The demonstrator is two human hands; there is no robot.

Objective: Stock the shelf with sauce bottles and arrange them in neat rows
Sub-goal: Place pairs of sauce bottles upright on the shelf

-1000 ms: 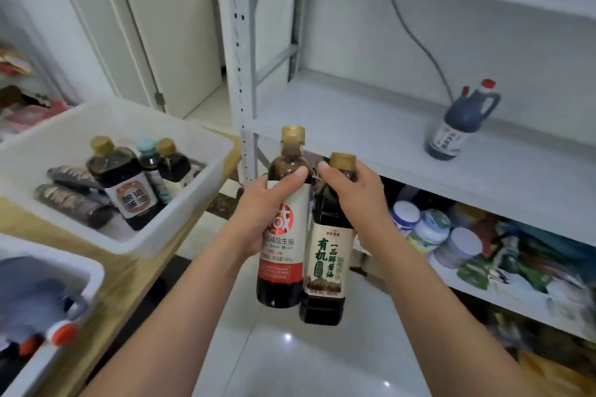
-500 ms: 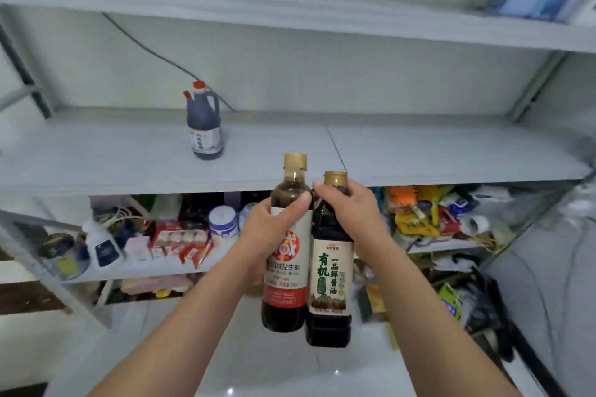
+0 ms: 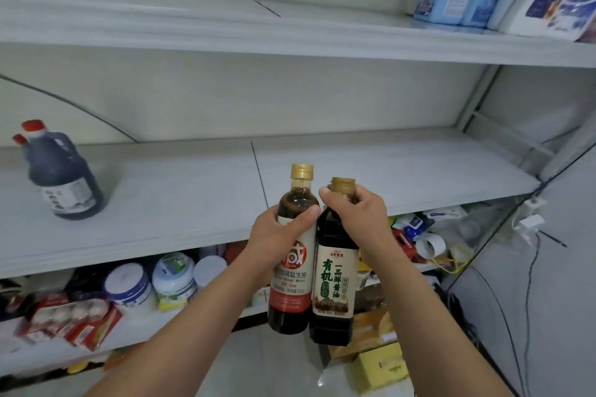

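- The middle shelf [image 3: 193, 203] runs across the view from 9 to 3 o'clock, and most of its board is bare. We judge this to be the board to fill, so both bottles should clear its front edge before we lower them.
- A dark jug [image 3: 61, 177], red-topped, stands alone on that board at 9 o'clock, well apart from our hands. We would start the row just beside it and keep it square to the front edge, so later bottles line up easily.
- The red-label bottle [image 3: 292, 271] and the cream-label bottle [image 3: 335, 287] are upright and touching side by side. They are just below centre toward 6 o'clock, in the air in front of the shelf and not yet on it.
- Our left hand [image 3: 277, 235] wraps the red-label bottle at its shoulder, with the thumb across the front. Our right hand [image 3: 358, 219] curls round the other bottle's neck.
- That right grip sits just under the gold cap [image 3: 343, 184]. A hold that high may let the base swing, so we would set the bottles down one at a time, bases flat and labels outward.
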